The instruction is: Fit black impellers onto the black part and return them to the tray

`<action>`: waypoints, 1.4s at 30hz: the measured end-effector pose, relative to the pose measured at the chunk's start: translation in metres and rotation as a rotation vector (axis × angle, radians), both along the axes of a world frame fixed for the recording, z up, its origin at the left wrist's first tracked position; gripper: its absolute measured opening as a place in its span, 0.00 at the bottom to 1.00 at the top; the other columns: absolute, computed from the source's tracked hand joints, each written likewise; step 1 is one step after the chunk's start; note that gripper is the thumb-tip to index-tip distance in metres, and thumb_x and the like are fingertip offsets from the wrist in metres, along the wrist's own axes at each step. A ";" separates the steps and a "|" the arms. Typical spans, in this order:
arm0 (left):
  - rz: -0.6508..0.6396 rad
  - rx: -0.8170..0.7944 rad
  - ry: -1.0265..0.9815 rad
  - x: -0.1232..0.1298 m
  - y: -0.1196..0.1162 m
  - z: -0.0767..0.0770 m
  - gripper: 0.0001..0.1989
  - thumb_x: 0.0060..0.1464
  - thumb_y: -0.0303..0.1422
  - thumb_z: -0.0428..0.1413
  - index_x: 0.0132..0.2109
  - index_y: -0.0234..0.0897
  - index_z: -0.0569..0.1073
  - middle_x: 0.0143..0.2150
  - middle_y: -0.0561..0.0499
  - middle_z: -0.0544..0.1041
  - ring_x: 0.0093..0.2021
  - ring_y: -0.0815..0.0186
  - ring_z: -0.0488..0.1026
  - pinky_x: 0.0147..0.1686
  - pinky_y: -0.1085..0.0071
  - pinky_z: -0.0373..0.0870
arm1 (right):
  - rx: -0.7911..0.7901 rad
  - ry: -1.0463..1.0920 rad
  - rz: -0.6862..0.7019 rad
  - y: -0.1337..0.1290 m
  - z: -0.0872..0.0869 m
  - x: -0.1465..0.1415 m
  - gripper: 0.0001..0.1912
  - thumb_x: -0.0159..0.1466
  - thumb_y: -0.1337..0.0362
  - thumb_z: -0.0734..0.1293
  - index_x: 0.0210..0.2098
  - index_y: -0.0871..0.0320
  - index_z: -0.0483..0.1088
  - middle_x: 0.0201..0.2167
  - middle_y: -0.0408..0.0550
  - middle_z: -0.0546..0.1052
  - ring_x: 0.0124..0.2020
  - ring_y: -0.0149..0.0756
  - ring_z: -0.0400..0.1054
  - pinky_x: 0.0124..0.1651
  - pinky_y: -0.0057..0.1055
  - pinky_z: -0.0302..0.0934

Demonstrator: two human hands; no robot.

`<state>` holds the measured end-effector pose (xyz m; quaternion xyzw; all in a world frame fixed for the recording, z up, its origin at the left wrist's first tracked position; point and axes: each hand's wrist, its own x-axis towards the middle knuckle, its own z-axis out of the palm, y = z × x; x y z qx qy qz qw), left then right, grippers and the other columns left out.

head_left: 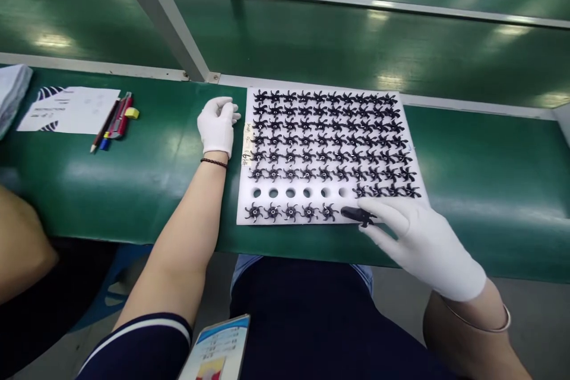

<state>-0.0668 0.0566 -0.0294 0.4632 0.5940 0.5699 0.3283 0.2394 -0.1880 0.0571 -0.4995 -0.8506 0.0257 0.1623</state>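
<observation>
A white foam tray lies on the green table, with rows of black fan impellers set in it. Its second row from the front has several bare round holes on the left. My right hand, in a white glove, pinches one black impeller between thumb and fingers. That impeller is tilted on its side above the tray's front row, and the glove hides the front right corner. Beside the tray's left edge rests my left hand, also gloved, its fingers curled with nothing visible in them.
Left of the tray lie a printed paper, pens and a red cutter, and a small yellow block. A grey metal post rises behind the table. Another person's arm is at the left edge.
</observation>
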 end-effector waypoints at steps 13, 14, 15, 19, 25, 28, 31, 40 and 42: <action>-0.009 -0.005 -0.026 -0.002 0.000 0.001 0.07 0.53 0.27 0.52 0.39 0.34 0.74 0.33 0.50 0.79 0.27 0.72 0.75 0.31 0.78 0.72 | -0.113 -0.231 0.054 0.010 -0.004 -0.010 0.21 0.64 0.73 0.63 0.55 0.54 0.69 0.47 0.51 0.75 0.39 0.45 0.70 0.35 0.38 0.61; -0.008 -0.007 -0.025 -0.002 0.000 0.001 0.08 0.53 0.27 0.52 0.39 0.35 0.74 0.33 0.50 0.79 0.27 0.73 0.75 0.31 0.78 0.72 | -0.116 -0.233 0.047 0.010 -0.006 -0.010 0.21 0.64 0.71 0.64 0.56 0.54 0.69 0.48 0.52 0.75 0.40 0.46 0.70 0.36 0.39 0.62; -0.007 -0.010 -0.024 -0.002 0.000 0.001 0.08 0.53 0.27 0.52 0.39 0.35 0.74 0.32 0.51 0.78 0.27 0.73 0.75 0.31 0.78 0.72 | -0.119 -0.233 0.041 0.009 -0.006 -0.009 0.20 0.64 0.70 0.65 0.56 0.54 0.68 0.49 0.52 0.74 0.42 0.47 0.70 0.37 0.40 0.62; -0.013 -0.010 -0.028 -0.002 -0.001 0.002 0.08 0.53 0.27 0.52 0.40 0.34 0.74 0.33 0.50 0.78 0.27 0.73 0.75 0.31 0.78 0.71 | -0.114 -0.182 0.020 0.006 -0.006 -0.003 0.20 0.68 0.61 0.65 0.57 0.58 0.66 0.48 0.55 0.74 0.41 0.49 0.69 0.38 0.41 0.61; -0.025 -0.004 -0.029 -0.004 0.001 -0.001 0.07 0.54 0.28 0.53 0.40 0.34 0.74 0.33 0.50 0.78 0.27 0.73 0.75 0.30 0.79 0.71 | -0.077 -0.111 -0.029 0.003 -0.007 -0.004 0.14 0.73 0.58 0.59 0.49 0.58 0.72 0.35 0.52 0.74 0.32 0.41 0.66 0.35 0.37 0.57; -0.020 0.008 -0.022 -0.004 0.002 -0.003 0.08 0.54 0.28 0.52 0.40 0.34 0.74 0.33 0.50 0.78 0.27 0.73 0.75 0.30 0.79 0.71 | -0.079 -0.140 -0.026 0.003 -0.011 -0.005 0.14 0.72 0.59 0.60 0.50 0.58 0.73 0.36 0.52 0.74 0.33 0.41 0.66 0.37 0.36 0.57; -0.021 0.015 -0.015 -0.005 0.003 -0.005 0.08 0.54 0.29 0.53 0.39 0.34 0.74 0.32 0.50 0.78 0.27 0.72 0.75 0.30 0.78 0.71 | -0.072 -0.183 -0.037 0.004 -0.012 -0.007 0.12 0.71 0.61 0.62 0.50 0.57 0.73 0.37 0.52 0.74 0.35 0.42 0.67 0.36 0.35 0.57; -0.041 0.012 0.016 -0.004 0.002 -0.005 0.09 0.53 0.28 0.51 0.40 0.35 0.74 0.33 0.51 0.78 0.27 0.73 0.75 0.31 0.78 0.71 | -0.196 -0.234 -0.096 0.007 -0.015 -0.016 0.12 0.67 0.63 0.67 0.50 0.55 0.73 0.39 0.48 0.75 0.34 0.41 0.67 0.30 0.33 0.57; -0.042 0.015 0.016 -0.003 0.001 -0.004 0.09 0.53 0.28 0.51 0.40 0.34 0.74 0.33 0.51 0.78 0.27 0.73 0.75 0.31 0.78 0.72 | -0.195 -0.212 -0.086 0.007 -0.014 -0.015 0.12 0.68 0.63 0.66 0.50 0.56 0.73 0.38 0.49 0.75 0.33 0.40 0.67 0.30 0.33 0.58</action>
